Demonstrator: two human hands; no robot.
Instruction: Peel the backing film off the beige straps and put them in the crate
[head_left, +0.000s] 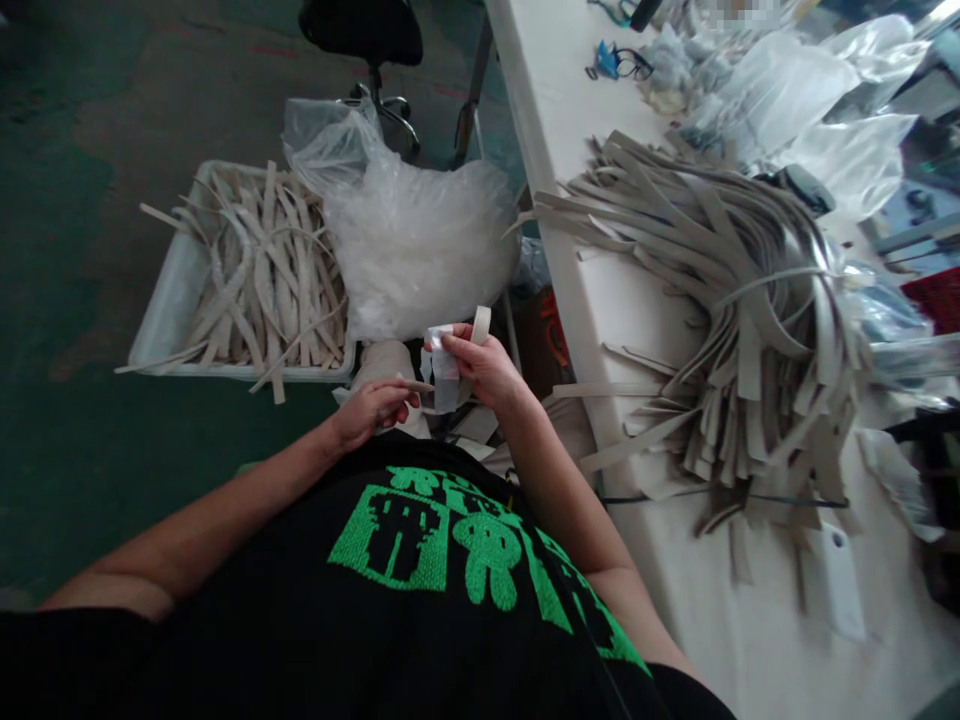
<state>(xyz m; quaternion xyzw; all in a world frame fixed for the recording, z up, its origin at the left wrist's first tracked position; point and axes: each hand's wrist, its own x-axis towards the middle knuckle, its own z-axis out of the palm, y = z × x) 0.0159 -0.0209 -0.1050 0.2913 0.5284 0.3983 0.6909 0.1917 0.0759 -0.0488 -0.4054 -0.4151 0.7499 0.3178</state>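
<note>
Low in front of my body, my right hand (484, 368) is closed on a small whitish, translucent plastic piece (445, 385). A beige strip (481, 324) curls up out of the same hand. Just to the left, my left hand (377, 404) is closed, pinching what looks like the narrow end of a beige strip (417, 386) that points at the plastic piece. Whether both strip parts belong to one strip, I cannot tell. Behind the hands sits a large clear plastic bag (427, 240) full of whitish, translucent material.
Left of the bag, a white bin (169, 290) holds many loose beige strips (262, 270). On the table (577, 330) at right lies a big tied bundle of strips (750, 300), with plastic bags (787, 90) and scissors (634, 62) farther back. A black chair (364, 30) stands beyond.
</note>
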